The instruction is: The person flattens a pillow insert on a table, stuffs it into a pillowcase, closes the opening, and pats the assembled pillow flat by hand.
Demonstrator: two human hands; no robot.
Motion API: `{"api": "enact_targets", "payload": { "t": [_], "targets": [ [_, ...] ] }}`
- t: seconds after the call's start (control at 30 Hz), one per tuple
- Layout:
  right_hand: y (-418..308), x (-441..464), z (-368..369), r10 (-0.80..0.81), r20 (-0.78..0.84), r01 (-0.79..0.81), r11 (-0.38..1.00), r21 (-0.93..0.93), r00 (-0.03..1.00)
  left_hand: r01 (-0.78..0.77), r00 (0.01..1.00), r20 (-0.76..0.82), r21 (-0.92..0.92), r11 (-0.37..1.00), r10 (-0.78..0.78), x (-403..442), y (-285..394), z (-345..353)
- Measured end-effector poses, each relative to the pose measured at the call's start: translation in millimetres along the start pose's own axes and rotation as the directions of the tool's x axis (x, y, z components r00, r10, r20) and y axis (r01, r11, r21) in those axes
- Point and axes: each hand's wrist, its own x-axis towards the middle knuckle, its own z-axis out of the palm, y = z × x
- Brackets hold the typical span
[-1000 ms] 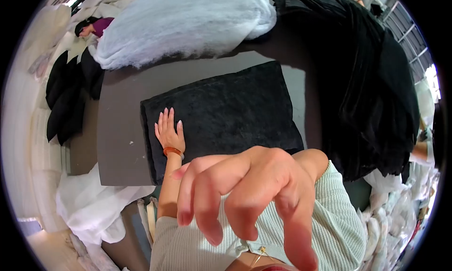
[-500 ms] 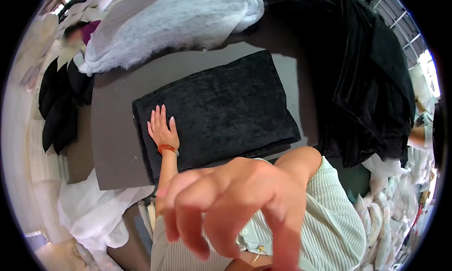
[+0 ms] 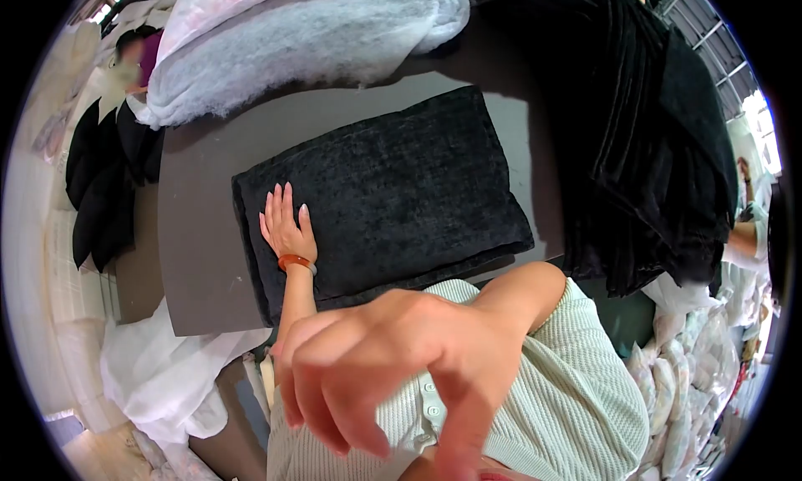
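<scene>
A black velvety cushion [image 3: 393,180] lies flat on the grey table, slightly turned, with a seamed edge along its near side. My left hand [image 3: 290,229] rests flat on its left part, fingers stretched out, an orange bangle at the wrist. Close to the camera, my right hand [image 3: 393,364] is raised in front of my chest, well short of the cushion. Its fingers are bent downward and the thumb stands apart from them, with nothing visible between.
Fluffy white batting [image 3: 309,55] lies along the table's [image 3: 200,255] far side. Black fabric [image 3: 652,147] is heaped at the right. Black pointed pieces [image 3: 104,188] and white cloth [image 3: 167,372] are at the left. Plastic-wrapped bundles [image 3: 685,389] sit lower right. Another person [image 3: 138,59] is far left.
My right hand has shifted a little left in front of my chest, its fingers still bent. My left hand stays on the cushion, which has not moved.
</scene>
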Motion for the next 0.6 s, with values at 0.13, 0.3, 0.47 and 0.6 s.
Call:
{"api": "enact_targets", "payload": {
  "t": [0.13, 0.3, 0.47, 0.6],
  "targets": [
    [-7.6, 2.2, -3.0, 0.163, 0.026, -0.164, 0.981, 0.105, 0.986, -0.008, 1.000, -0.009, -0.009, 1.000, 0.008, 0.6, -0.2, 1.1],
    [36.8, 2.1, 5.1, -0.021, 0.256, -0.018, 0.989, 0.150, 0.966, -0.006, 1.000, 0.002, 0.004, 1.000, 0.006, 1.1, -1.2, 2.1],
    [3.7, -1.3, 10.6, 0.178, 0.146, -0.221, 0.901, 0.372, 0.973, -0.011, 1.000, 0.006, -0.001, 1.000, 0.011, 0.1, 0.3, 1.7],
    [23.4, 2.4, 8.3, -0.051, 0.266, -0.027, 0.959, 0.282, 0.963, -0.001, 1.000, 0.013, 0.000, 1.000, 0.001, 0.9, 0.8, 0.3]
  ]
}}
